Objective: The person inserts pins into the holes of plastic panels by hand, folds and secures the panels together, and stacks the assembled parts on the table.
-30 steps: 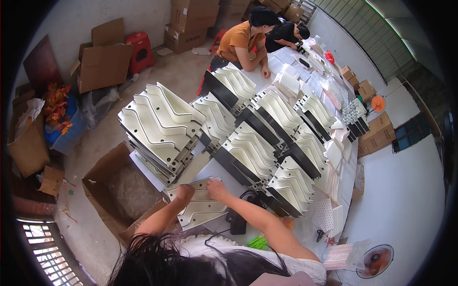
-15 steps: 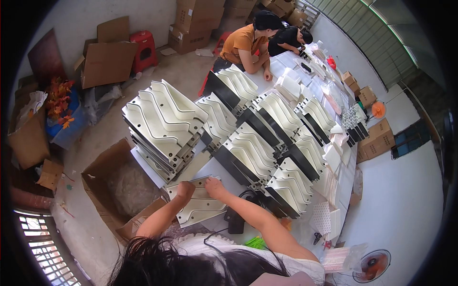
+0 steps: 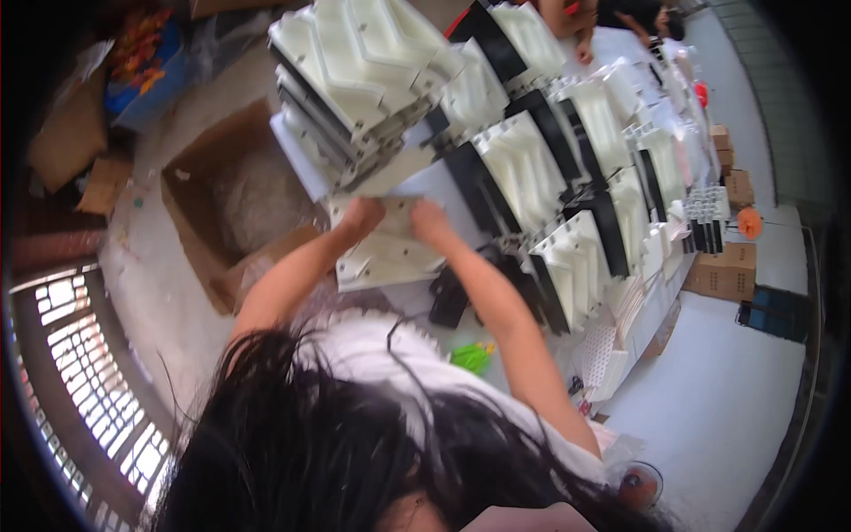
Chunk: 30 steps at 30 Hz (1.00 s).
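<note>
A white panel with zigzag raised ridges (image 3: 390, 257) lies flat at the near end of the table. On its far left part rests my left hand (image 3: 363, 215), fingers curled down and closed. Close by on the right, my right hand (image 3: 430, 220) is also closed at the panel's far edge. Blur and the backs of the hands hide whatever is between the fingers. Just beyond the left hand rises a tall stack of similar white panels (image 3: 363, 66). A black boxy device (image 3: 449, 300) with a cable sits right of the panel.
Several white-and-black ridged assemblies (image 3: 519, 168) stand in rows to the right. An open cardboard box (image 3: 199, 213) is on the floor at left. A green item (image 3: 472, 356) lies near my right arm. Two people sit at the far end, one with a hand (image 3: 584, 51) at the table.
The view has tilted down, so the table and stacks appear higher. Both hands stay on the same panel, slightly farther apart from their earlier pose, with blur.
</note>
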### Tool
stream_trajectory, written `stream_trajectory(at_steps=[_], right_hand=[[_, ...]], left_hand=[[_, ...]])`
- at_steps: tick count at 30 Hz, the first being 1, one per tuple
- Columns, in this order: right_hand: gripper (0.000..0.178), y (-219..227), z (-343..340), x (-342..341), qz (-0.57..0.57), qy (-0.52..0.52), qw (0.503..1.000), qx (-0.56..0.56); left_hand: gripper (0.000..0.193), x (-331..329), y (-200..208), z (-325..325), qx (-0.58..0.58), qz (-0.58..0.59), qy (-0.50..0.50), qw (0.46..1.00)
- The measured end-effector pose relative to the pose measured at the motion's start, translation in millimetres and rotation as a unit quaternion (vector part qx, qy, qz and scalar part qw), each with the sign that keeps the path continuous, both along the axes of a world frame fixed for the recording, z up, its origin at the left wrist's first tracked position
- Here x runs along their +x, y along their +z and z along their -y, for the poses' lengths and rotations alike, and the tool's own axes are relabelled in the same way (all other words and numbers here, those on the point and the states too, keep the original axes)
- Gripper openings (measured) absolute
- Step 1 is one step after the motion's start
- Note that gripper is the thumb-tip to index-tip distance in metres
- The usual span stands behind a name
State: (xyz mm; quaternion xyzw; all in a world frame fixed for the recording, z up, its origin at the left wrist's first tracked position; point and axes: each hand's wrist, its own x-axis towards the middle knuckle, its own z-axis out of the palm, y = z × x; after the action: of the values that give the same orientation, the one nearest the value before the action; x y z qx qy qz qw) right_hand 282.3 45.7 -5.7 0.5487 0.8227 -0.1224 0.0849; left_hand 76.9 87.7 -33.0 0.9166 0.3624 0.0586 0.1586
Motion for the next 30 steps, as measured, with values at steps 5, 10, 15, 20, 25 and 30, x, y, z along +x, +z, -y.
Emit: stream_trajectory(at_steps=[5,10,15,20,25,30], right_hand=[[0.01,16,-2,21,-0.078,-0.03,0.994,0.065],[0.016,57,15,33,-0.288,-0.055,0.949,0.118],[0.014,65,65,23,-0.197,0.018,0.977,0.084],[0.012,41,72,19,-0.134,0.011,0.987,0.088],[0.009,32,63,19,-0.144,0.01,0.987,0.068],[0.002,12,61,14,-0.159,0.017,0.98,0.117]], left_hand=[[0.02,-16,35,-10,-0.05,-0.018,0.077,0.996],[0.028,-72,79,42,-0.08,0.109,0.231,0.964],[0.023,-47,92,71,-0.005,0.064,0.098,0.993],[0.01,-17,60,59,-0.039,-0.075,0.077,0.993],[0.009,-2,40,45,0.012,-0.148,-0.008,0.989],[0.01,5,36,42,0.017,-0.171,-0.06,0.983]])
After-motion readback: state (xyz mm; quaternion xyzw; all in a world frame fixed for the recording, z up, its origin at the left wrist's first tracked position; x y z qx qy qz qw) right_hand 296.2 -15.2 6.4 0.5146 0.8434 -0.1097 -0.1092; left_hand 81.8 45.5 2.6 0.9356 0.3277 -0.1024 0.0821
